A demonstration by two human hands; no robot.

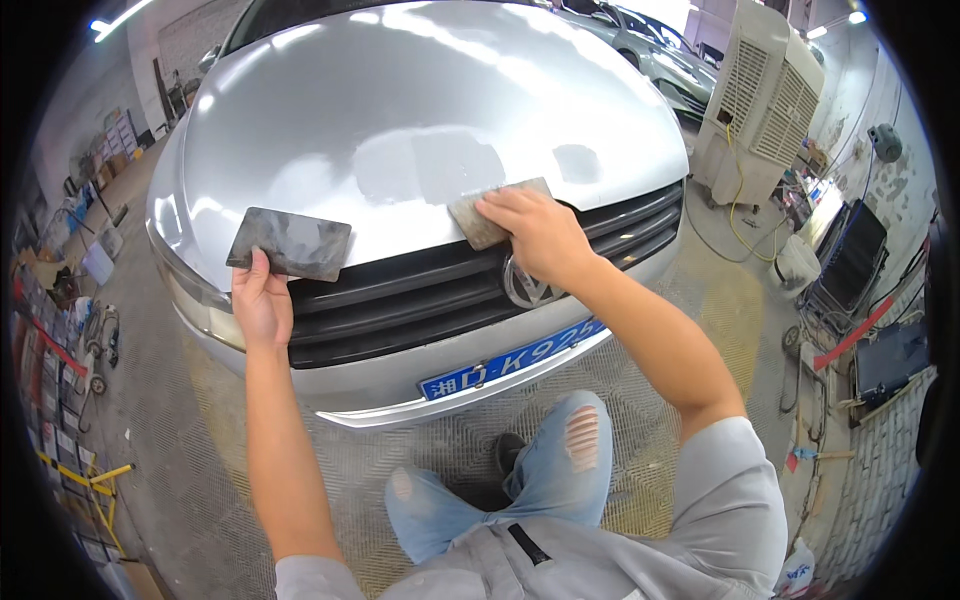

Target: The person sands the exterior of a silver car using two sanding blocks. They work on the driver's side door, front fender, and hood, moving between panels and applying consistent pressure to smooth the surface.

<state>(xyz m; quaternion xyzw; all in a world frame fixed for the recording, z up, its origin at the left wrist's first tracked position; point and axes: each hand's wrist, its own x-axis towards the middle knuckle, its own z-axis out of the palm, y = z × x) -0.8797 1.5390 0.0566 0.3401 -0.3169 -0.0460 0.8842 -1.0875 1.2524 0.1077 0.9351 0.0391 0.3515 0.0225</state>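
Observation:
My left hand point(262, 300) holds a flat dark rectangular board point(290, 243) by its lower edge, lifted in front of the silver car's hood point(400, 110). My right hand point(540, 235) presses a grey sanding sheet point(480, 215) flat against the front edge of the hood, just above the black grille point(420, 295). Dull grey patches show on the hood behind the sheet. My knees in torn blue jeans are below the bumper.
A blue number plate point(510, 360) sits on the bumper. A tall white air cooler point(765, 95) stands at the right with a yellow hose. Tool carts and clutter line both sides. A second silver car point(650, 45) is parked behind.

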